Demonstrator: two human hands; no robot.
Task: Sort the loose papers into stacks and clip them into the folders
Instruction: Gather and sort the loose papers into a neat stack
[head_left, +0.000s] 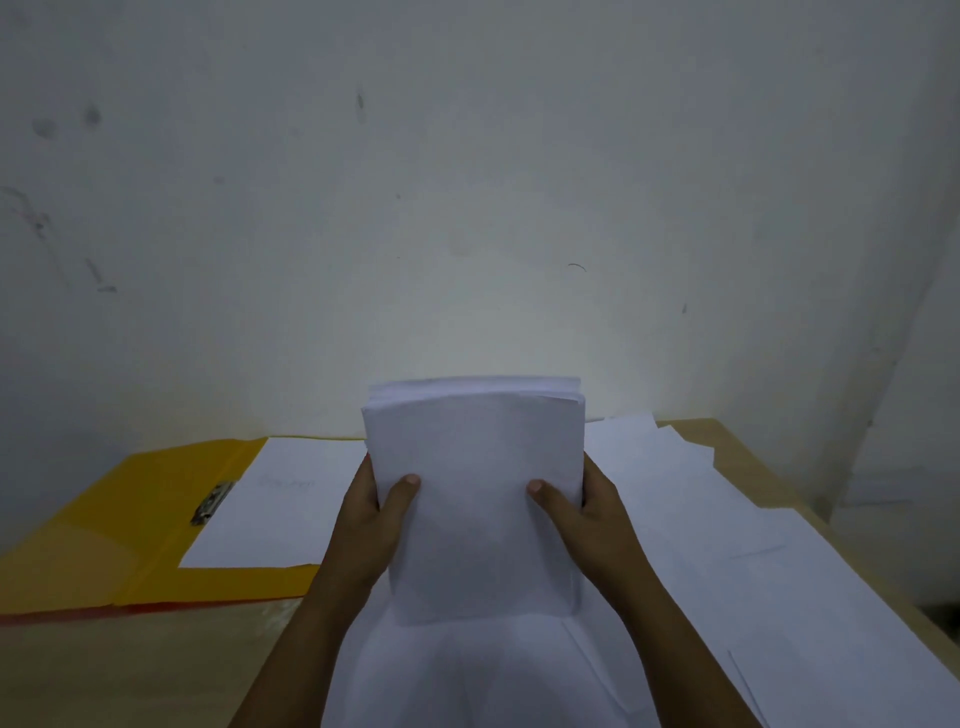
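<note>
Wooden table (130, 665) against grey wall. Paper stack (478, 499), upright, long axis vertical, gripped at both edges: my left hand (371, 525), my right hand (587, 514). Open yellow folder (104, 530) lies left, nearer my left hand.

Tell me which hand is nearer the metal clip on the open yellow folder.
Left. The left hand grips the paper stack's left edge, just right of the clip. The right hand grips the stack's far edge, farther off.

paper stack (478, 499): matt white | folder (104, 540) at 9 o'clock: glossy yellow plastic, metal clip (212, 503) | table (135, 670): smooth pale wood
</note>
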